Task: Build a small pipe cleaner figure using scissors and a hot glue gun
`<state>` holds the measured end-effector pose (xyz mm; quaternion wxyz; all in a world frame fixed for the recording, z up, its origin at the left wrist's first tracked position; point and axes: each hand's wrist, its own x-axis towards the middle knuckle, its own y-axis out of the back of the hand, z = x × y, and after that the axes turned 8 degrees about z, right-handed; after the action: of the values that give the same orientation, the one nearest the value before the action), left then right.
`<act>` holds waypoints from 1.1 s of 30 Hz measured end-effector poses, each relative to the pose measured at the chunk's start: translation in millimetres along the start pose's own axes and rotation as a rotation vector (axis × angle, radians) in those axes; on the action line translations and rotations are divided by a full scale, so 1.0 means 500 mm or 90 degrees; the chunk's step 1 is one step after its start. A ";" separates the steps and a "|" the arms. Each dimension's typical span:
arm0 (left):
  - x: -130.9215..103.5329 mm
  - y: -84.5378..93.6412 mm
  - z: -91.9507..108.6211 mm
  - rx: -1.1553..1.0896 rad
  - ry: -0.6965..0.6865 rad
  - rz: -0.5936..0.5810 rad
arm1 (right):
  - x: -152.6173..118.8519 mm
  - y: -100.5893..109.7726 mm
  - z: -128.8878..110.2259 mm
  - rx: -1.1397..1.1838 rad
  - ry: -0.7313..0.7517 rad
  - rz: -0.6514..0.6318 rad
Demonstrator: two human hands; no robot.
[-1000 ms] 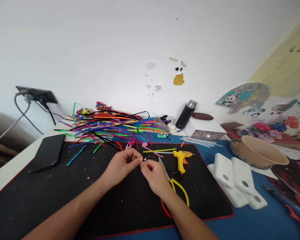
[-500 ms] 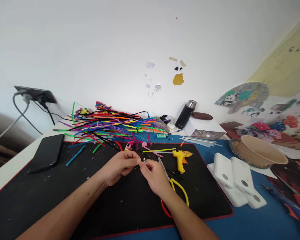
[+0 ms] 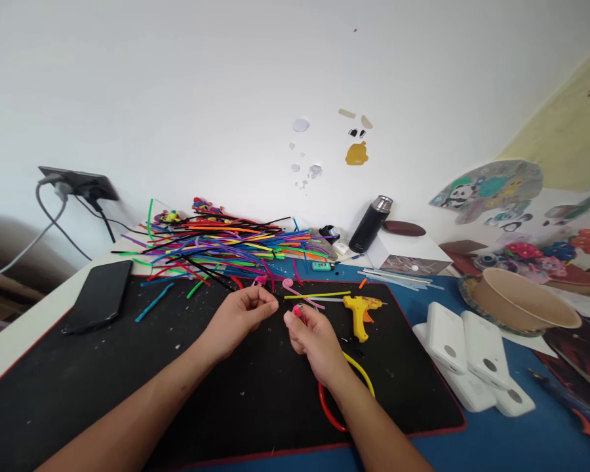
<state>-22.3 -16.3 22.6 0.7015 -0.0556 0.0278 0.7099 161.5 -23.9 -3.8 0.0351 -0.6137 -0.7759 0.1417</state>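
My left hand [image 3: 240, 319] is closed, thumb and forefinger pinched together over the black mat. What lies between those fingertips is too small to make out. My right hand [image 3: 316, 339], just to the right and a little apart, is wrapped round a lighter [image 3: 298, 310] with a pinkish-red body and metal top; most of it is hidden by the fingers. Under the right wrist lie scissors with yellow and red handles [image 3: 361, 375], their blades covered by the hand. Beyond the hands rests a pink pipe cleaner [image 3: 288, 284] with a coiled end.
A heap of coloured pipe cleaners [image 3: 226, 246] lies against the wall. On the right are a yellow glue gun [image 3: 358, 314], white devices [image 3: 445, 337] and a beige bowl [image 3: 526, 298]. A black phone [image 3: 98, 295] lies left; a dark flask [image 3: 371, 225] stands at the back.
My hands have drawn apart; their fingertips were almost together before. The right hand has turned, so the lighter's pinkish-red part now shows. The whole view has shifted slightly.
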 end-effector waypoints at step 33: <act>-0.004 0.000 -0.016 0.201 -0.105 -0.033 | 0.005 0.005 0.001 -0.032 0.014 0.102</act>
<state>-21.9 -19.4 15.0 0.7195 0.1127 0.0795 0.6807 163.3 -21.0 -5.2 0.0167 -0.6758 -0.7275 0.1178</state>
